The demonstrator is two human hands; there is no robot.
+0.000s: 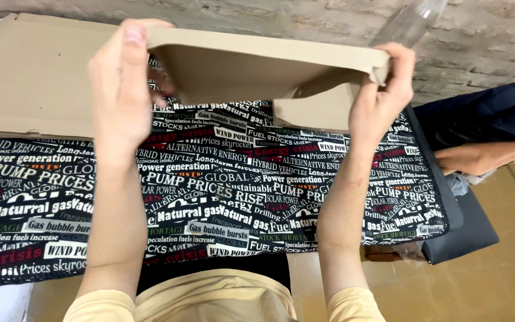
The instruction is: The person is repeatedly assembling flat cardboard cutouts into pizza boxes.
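Holding a folded cardboard piece [257, 62] up above the table, both hands grip its ends: left hand [120, 83] fingers clamped on the left edge, right hand [382, 95] pinching the right corner. Below: printed black cloth [227, 191] w/ flat cardboard sheet [31, 77] at left. Another person's arm [484, 156] at right edge, clear plastic bottle [412, 21] behind.

The clear plastic bottle [411, 21] runs off the top edge, the flat cardboard sheet [31, 77] is cut by the left edge, and the folded cardboard [257, 62] hides the left hand's [120, 83] fingers behind it.
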